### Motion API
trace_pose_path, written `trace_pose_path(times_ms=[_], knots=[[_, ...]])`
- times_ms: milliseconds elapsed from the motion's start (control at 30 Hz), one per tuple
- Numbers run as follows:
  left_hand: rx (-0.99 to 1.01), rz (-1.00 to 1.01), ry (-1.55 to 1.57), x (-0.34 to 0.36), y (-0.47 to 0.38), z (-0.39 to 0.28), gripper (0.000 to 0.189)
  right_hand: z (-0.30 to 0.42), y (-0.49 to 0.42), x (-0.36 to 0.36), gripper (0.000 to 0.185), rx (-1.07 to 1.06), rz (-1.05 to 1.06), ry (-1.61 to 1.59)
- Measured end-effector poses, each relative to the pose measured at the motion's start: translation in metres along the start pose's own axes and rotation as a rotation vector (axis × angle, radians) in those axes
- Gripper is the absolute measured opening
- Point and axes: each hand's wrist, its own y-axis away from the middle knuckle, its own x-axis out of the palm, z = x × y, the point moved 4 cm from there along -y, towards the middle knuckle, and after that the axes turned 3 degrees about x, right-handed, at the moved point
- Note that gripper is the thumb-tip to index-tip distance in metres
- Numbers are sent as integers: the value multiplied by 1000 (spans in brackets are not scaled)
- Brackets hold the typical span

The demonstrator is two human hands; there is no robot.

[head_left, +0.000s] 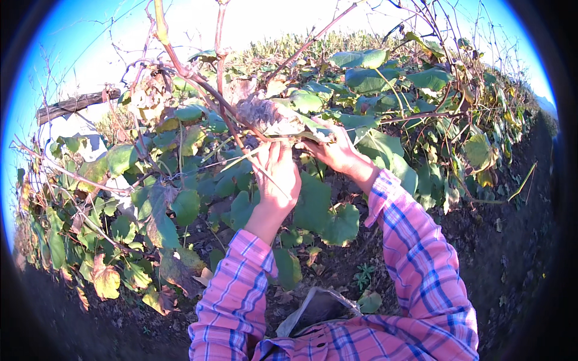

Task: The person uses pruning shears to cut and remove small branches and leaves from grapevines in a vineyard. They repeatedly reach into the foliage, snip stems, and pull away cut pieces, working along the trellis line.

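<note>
My left hand [277, 176] is raised among the vine shoots, its fingertips bent up against a brown cane [230, 110] just under a curled, dried leaf [271, 116]. Whether the fingers pinch the cane or a stem is hard to tell. To its right, my right hand [336, 146] reaches in from the side, thumb pointing left, with its fingers at the edge of a green leaf by the dried one. What lies between these fingers is hidden by the leaf. A thin, pale stem [244, 159] crosses in front of my left hand.
Dense grapevine leaves [311, 203] hang below and around both hands. A weathered wooden post [77, 106] leans at the upper left. Bare canes [311, 43] rise overhead, and a thin wire runs through the foliage. Dark soil [505, 252] lies at the lower right.
</note>
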Motion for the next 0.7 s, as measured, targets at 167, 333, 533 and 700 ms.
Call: trace_pose_path(times_ms=[167,333,533,700], knots=[[8,-8,-131,5,-1,2,38,15,2,-13,34,-32,-31,107],[20,-15,-129,7,-1,4,39,33,8,-26,8,-173,-109,154],[14,-10,-119,5,0,2,38,51,15,-28,11,-298,-49,488],[39,-27,-99,1,0,-1,40,19,12,-20,16,213,185,27]])
